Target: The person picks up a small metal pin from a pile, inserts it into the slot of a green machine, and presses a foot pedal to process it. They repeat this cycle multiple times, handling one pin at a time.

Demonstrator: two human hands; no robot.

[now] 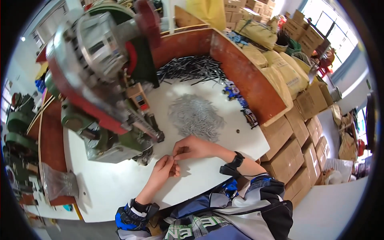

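- The right hand (192,147) has its fingers curled, its fingertips meeting those of the left hand (165,168), also curled; whether anything small is pinched between them cannot be told.
- The grey pieces (195,116) lie loose in a heap on the white counter (108,188), just beyond the right hand and beside the green and red machine (80,95).
- Handling appears to be under way, with many grey pieces still loose; black strips (192,69) are piled behind them, and which heap is finished, if either, is unclear.
- Print marks a sack (286,72) and some cartons (312,38), mostly too small to read; block-letter shapes cover the person's shirt (200,226).
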